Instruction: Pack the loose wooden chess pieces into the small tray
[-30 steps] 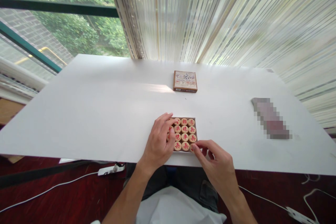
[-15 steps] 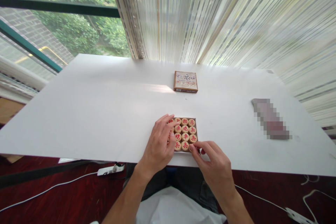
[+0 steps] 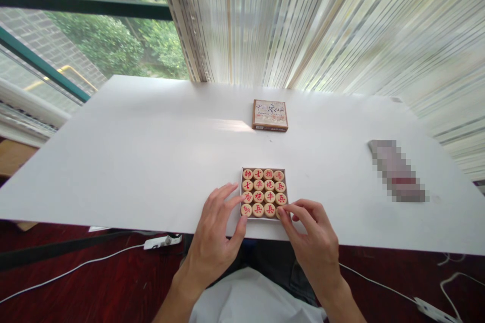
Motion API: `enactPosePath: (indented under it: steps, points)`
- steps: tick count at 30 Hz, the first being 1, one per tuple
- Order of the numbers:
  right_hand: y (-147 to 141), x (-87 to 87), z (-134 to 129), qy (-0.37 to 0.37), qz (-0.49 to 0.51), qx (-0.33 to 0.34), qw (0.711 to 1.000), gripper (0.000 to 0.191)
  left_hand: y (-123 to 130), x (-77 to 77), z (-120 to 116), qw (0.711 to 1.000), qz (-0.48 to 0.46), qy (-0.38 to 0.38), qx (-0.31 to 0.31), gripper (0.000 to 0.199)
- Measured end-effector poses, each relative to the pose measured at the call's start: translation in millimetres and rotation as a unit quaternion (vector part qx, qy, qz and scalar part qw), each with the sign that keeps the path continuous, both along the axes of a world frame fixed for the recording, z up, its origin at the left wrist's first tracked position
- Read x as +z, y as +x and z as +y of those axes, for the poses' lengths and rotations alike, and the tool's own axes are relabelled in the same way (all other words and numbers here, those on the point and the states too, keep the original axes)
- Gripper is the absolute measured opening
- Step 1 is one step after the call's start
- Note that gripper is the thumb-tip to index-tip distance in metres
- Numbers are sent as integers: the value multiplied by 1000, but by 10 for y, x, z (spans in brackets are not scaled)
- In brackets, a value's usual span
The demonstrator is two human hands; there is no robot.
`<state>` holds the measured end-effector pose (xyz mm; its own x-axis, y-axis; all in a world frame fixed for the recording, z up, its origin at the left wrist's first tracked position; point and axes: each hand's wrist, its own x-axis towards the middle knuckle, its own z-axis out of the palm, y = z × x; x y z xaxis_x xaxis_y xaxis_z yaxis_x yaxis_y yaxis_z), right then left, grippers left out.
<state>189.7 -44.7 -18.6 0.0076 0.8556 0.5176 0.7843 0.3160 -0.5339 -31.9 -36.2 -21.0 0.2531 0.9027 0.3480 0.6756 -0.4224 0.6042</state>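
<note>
An open, shallow box [image 3: 265, 219] near the table's front edge holds rows of round wooden Chinese chess pieces [image 3: 269, 185] with red characters facing up. On the box's left side is my left hand [image 3: 217, 224], fingers spread, the index fingertip at the left column of pieces and the thumb by the lower left corner. At the lower right corner, the thumb and index finger of my right hand [image 3: 312, 229] pinch at the corner chess piece [image 3: 278, 213], which they partly cover.
Farther back on the white table [image 3: 151, 161] lies a closed box lid [image 3: 270, 115] with Chinese lettering. A pixelated flat item [image 3: 397, 171] rests at the right. Beyond the table hang striped curtains [image 3: 257, 20]. Power strips [image 3: 162, 242] with cables lie on the floor.
My left hand has drawn back left off the pieces, uncovering the left column. My right hand stays at the lower right corner piece. The view has shifted slightly.
</note>
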Motion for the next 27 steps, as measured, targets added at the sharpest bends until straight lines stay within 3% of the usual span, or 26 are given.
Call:
enactPosePath:
  steps: [7,10,15,27]
  points:
    - [72,-106,-28,26,24,-28,999,7,35,-48,-44,998,12,55,26,34]
    - [125,-150,-80,44,12,-5,999,15,26,-80,-72,996,7,82,26,28]
    - [164,-200,-138,12,-9,52,999,26,31,-98,-84,994,-10,105,21,23]
    - [169,-188,-139,-4,17,54,998,25,65,-98,-73,994,-2,104,21,25]
